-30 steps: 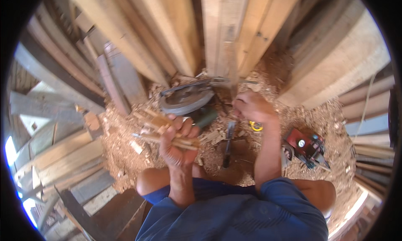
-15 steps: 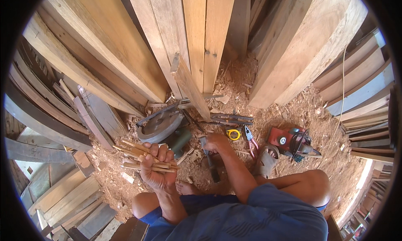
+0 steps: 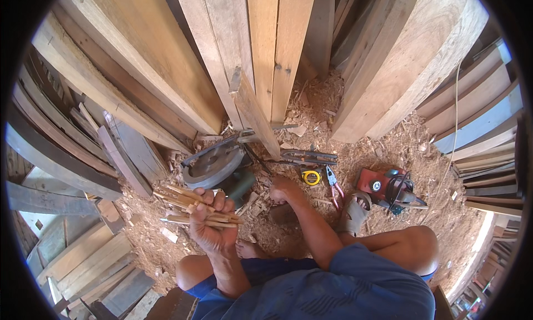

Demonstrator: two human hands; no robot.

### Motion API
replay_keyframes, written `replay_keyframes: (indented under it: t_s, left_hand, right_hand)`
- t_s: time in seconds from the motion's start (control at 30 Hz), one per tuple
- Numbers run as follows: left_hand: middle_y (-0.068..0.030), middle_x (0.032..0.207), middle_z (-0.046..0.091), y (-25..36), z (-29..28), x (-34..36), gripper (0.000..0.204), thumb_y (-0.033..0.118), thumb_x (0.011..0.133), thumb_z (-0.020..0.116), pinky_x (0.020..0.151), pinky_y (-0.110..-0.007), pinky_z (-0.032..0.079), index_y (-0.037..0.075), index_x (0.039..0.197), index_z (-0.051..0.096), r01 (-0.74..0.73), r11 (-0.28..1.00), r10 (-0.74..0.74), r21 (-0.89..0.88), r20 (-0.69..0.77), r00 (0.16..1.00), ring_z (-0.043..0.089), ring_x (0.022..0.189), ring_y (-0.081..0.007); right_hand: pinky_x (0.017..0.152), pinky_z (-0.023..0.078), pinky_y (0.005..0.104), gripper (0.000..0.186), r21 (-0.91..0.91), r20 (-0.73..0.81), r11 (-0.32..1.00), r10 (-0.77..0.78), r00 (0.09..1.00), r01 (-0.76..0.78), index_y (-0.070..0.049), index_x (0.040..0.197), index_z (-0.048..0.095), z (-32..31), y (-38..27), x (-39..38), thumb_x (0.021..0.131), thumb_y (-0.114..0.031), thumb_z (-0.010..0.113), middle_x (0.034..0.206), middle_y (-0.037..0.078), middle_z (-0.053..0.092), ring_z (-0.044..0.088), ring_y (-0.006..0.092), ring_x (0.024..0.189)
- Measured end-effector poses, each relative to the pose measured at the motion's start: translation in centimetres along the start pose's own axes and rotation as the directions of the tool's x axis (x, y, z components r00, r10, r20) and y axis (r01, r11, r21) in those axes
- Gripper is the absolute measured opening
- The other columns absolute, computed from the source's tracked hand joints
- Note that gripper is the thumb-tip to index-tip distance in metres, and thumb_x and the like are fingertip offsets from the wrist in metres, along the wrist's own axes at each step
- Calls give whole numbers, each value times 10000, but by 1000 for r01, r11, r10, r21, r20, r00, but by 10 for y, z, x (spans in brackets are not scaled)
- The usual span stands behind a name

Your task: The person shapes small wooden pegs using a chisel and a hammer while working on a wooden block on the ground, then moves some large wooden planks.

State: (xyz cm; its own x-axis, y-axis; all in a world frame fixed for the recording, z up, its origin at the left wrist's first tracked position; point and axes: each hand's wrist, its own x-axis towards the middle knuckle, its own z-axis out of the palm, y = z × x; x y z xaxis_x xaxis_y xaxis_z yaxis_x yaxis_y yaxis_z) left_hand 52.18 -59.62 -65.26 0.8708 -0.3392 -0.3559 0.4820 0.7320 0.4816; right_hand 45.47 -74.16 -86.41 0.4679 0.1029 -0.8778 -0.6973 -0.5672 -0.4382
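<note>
"Wooden sticks (image 3: 179, 198), one bundle: where?"

"In the left hand (image 3: 212, 220), fingers curled around them. The right hand (image 3: 285, 190) bends its fingers; I cannot tell what they pinch."

"Beyond?"

"One tape measure (image 3: 311, 177), one pair of pliers (image 3: 334, 188), one red power tool (image 3: 372, 182)."

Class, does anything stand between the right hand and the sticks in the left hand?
Nothing visible does: between the right hand and the sticks, only wood chips show, lying below. The saw lies mostly farther forward.
</note>
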Motion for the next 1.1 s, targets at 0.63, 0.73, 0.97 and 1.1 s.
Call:
replay_keyframes:
  t_s: [0.63,0.73,0.97,1.1]
  left_hand:
    - [-29,925,533,24,5,-30,341,91,882,629,684,-276,425,50,1196,505,55,997,-63,-47,-184,981,466,781,-126]
    - [-40,964,563,32,35,-63,357,116,899,611,673,-258,447,48,1234,509,87,993,-43,81,-435,900,512,808,-119]
    - [-27,853,546,78,64,-136,226,109,869,609,600,-290,447,17,1068,554,354,612,-84,707,-387,918,516,727,-117]
    - [22,836,491,161,118,-212,240,19,820,575,659,-210,420,39,1047,501,164,817,68,552,-375,925,481,751,-62]
  right_hand:
    - [563,537,404,228,103,-7,995,3,1000,-3,49,746,693,-7,4,-40,734,-162,606,706,242,676,690,322,636]
    - [687,551,454,355,15,-90,1000,8,996,-6,45,940,687,9,-9,-102,774,-251,587,842,266,692,692,399,784]
    - [427,381,297,101,478,-13,876,77,997,-61,-79,874,594,37,-35,-229,938,-150,562,634,11,534,512,116,508]
    - [371,376,289,92,462,116,873,113,987,-154,-70,882,588,24,-79,-310,925,-149,569,616,17,538,476,124,408]
